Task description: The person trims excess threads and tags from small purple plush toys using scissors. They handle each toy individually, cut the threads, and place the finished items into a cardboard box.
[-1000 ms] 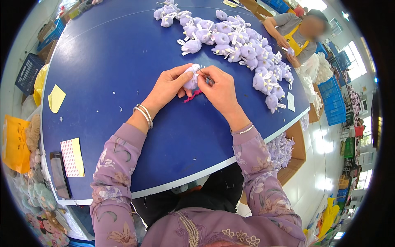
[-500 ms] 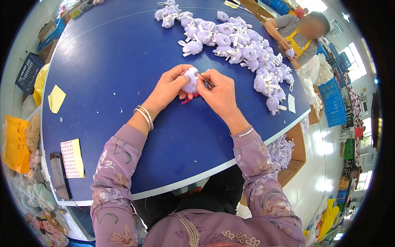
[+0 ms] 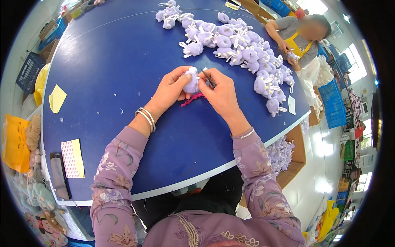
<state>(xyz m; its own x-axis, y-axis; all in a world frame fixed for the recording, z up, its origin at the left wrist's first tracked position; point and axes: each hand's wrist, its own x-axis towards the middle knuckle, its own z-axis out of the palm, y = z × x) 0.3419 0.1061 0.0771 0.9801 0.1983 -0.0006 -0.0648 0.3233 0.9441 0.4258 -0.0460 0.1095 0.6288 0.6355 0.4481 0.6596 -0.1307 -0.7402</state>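
Observation:
Over the middle of the blue table (image 3: 123, 61), my left hand (image 3: 167, 87) grips a small lilac plush piece (image 3: 191, 83) between thumb and fingers. My right hand (image 3: 220, 88) is closed around a slim, dark pointed tool (image 3: 210, 78), its tip up beside the plush. Whether this is tweezers or snips cannot be made out. The right thumb and fingertips meet close to the plush's right side. Beneath the hands, a bright pink strip (image 3: 192, 99) lies on the tabletop.
A long pile of lilac plush pieces (image 3: 247, 53) with white loops covers the back right. A co-worker (image 3: 302, 39) handles a similar piece beyond it. Yellow paper (image 3: 57, 99), a sticker sheet (image 3: 73, 158) and a phone (image 3: 60, 176) lie left. A carton (image 3: 294, 154) stands right.
The dark tool now points more upward, its tip clear of the plush. More of the pink strip shows below my hands. My left hand keeps its hold on the plush.

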